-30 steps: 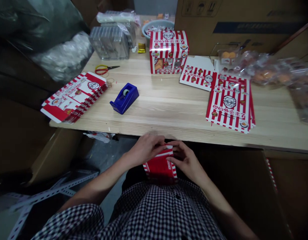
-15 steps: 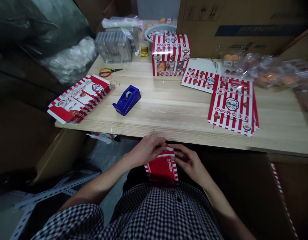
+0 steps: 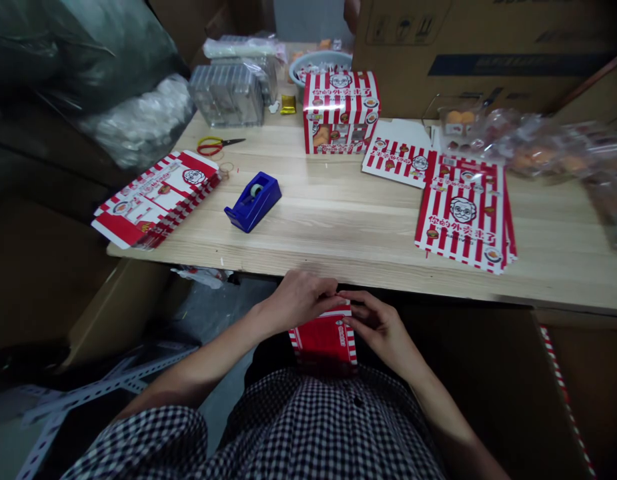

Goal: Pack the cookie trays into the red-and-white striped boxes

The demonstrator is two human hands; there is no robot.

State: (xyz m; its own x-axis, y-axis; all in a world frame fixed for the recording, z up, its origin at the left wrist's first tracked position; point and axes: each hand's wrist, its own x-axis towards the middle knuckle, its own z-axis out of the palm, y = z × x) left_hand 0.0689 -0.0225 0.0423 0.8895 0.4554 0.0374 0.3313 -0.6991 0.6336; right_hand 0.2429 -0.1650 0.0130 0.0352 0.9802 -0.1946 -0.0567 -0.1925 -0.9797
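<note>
Below the table's front edge, over my lap, both hands grip a small red-and-white striped carton [image 3: 322, 339]. My left hand [image 3: 301, 298] curls over its top left corner with fingers closed. My right hand [image 3: 379, 325] pinches the top right edge. Most of the carton's top is hidden under my fingers. On the wooden table [image 3: 348, 230] stands a finished striped box [image 3: 341, 112] at the back. Flat striped carton blanks lie in a stack at the left [image 3: 155, 197] and in another at the right [image 3: 463, 215].
A blue tape dispenser [image 3: 253, 201] sits mid-left on the table, with red-and-yellow scissors [image 3: 215, 143] behind it. Clear plastic trays [image 3: 228, 93], a bowl [image 3: 315, 61] and bags of small toy foods [image 3: 538, 147] line the back. Large cardboard boxes [image 3: 488, 47] stand behind.
My hands have shifted slightly on the carton's top edge, the left fingers closing further over it. The view has tipped a little; nothing on the table moved.
</note>
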